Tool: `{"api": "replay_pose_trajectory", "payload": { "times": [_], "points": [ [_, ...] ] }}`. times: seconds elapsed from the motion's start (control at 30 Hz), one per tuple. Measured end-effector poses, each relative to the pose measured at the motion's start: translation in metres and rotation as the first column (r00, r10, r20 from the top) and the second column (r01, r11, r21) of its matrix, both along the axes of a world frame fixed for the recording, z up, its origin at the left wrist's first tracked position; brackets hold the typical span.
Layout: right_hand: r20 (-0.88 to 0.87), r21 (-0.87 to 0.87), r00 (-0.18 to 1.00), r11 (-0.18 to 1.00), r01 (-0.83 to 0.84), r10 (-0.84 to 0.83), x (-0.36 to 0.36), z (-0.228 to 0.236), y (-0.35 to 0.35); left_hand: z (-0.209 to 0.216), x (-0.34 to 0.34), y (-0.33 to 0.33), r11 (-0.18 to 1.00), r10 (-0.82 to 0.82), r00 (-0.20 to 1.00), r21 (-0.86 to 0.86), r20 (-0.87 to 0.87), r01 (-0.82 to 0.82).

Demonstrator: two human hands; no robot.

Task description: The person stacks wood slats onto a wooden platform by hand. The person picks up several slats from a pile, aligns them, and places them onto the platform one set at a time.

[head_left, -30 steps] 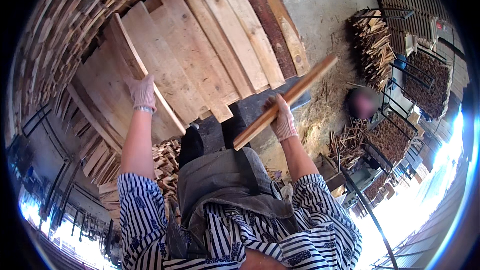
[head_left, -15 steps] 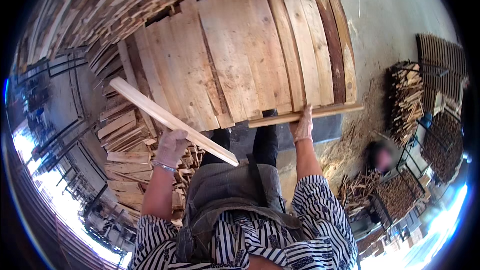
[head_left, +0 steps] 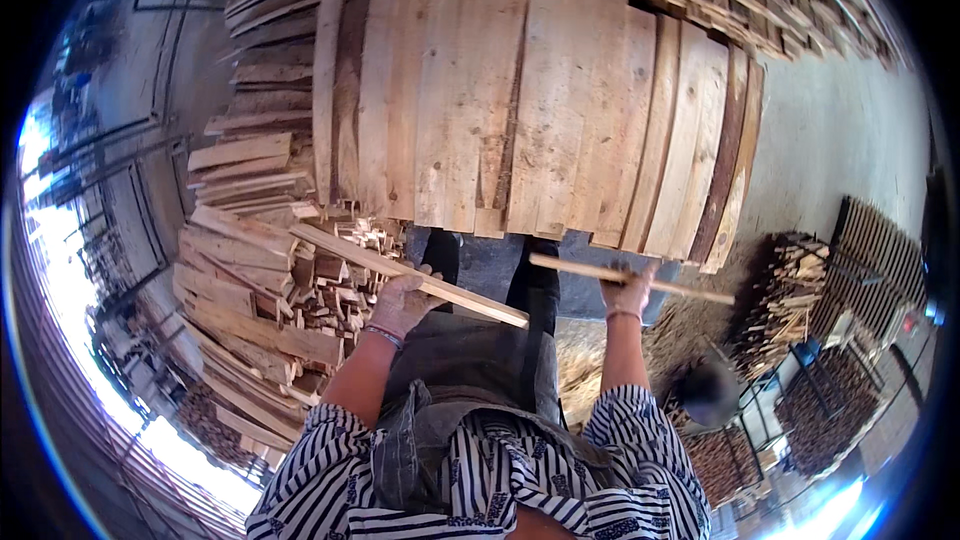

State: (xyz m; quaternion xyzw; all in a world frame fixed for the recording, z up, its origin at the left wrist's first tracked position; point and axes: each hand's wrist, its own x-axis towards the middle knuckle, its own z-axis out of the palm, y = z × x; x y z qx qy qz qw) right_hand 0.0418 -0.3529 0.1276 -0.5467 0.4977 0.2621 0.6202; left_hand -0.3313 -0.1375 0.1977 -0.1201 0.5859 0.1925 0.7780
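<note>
Head view: over the last second our left hand (head_left: 402, 302) has gone from a long board on the planks (head_left: 560, 110) to a pale strip (head_left: 465, 297), now slanting from in front of the side wood stack (head_left: 270, 340) towards our lap. Right hand (head_left: 628, 292) has brought a thinner strip (head_left: 575, 267) off the planks' near edge; it now tilts down to the right. For the sorting, as we judge it, both pieces are free and the planks sit undisturbed. Both hands are curled round their strips, no gap showing; right fingers blurred, left ones partly masked. Can't tell whether the pale strip's far end touches the stack. Whatever carries the planks is mostly hidden.
</note>
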Motion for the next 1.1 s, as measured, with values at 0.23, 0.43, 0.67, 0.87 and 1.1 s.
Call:
{"api": "replay_pose_trajectory", "payload": {
  "times": [0.23, 0.43, 0.67, 0.87, 1.1],
  "points": [
    [0.259, -0.187, 0.905, 0.936, -0.297, 0.339, 0.069, 0.081, -0.143, -0.129, 0.013, -0.023, 0.976, 0.130, 0.865, 0.091, 0.484, -0.198],
    [0.291, -0.494, 0.331, 0.437, -0.752, 0.898, 0.171, 0.063, -0.177, -0.101, 0.092, 0.025, 0.980, 0.184, 0.975, 0.051, 0.127, -0.191],
    [0.164, 0.072, -0.190, -0.204, -0.976, 0.968, 0.006, 0.171, 0.169, 0.032, 0.084, -0.045, 0.954, 0.248, 0.957, 0.133, 0.150, -0.269],
    [0.352, 0.093, -0.753, -0.822, -0.562, 0.555, -0.133, 0.200, 0.197, 0.084, 0.025, -0.043, 0.313, -0.348, 0.670, 0.593, -0.655, 0.742],
    [0.280, -0.091, -0.713, -0.721, -0.687, 0.643, -0.138, 0.207, 0.216, 0.157, -0.187, 0.043, 0.730, -0.214, -0.408, -0.423, -0.887, 0.537]
  ]
}}
